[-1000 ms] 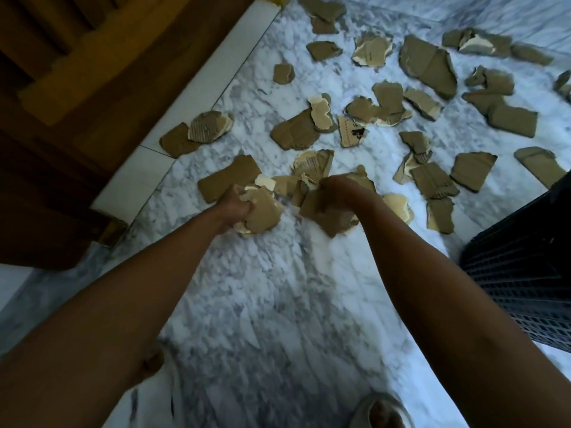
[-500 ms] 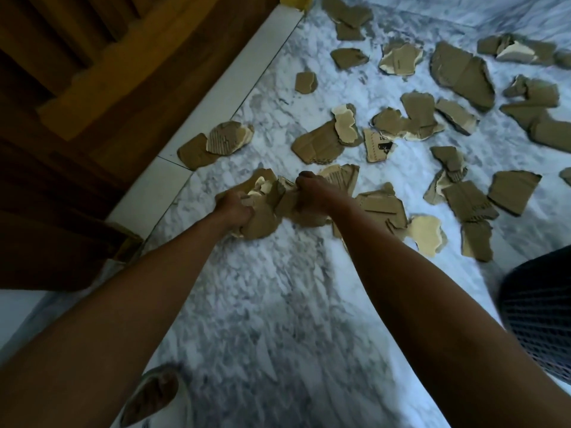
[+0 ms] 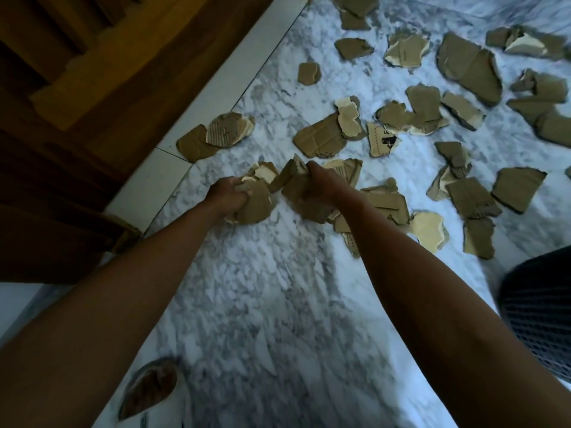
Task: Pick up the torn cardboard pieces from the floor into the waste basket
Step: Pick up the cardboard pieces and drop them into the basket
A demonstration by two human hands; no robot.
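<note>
Two handfuls in hand: left hand (image 3: 228,194) and right hand (image 3: 321,183) each have fingers curled tight round a bunch of torn cardboard pieces (image 3: 256,202), low over the marble floor (image 3: 278,304). Many loose scraps (image 3: 321,139) lie scattered ahead; waste basket (image 3: 537,313) stands at right edge. Step: gathering; next move likely calls for carrying both bunches right, over the basket rim, without shedding pieces.

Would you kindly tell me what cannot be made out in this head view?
- Waste basket: cut off by the right edge; its contents are unseen.
- Left hand and right hand: fingers buried in cardboard pieces, so the piece count is unclear.
- Printed scrap: text too small.
</note>
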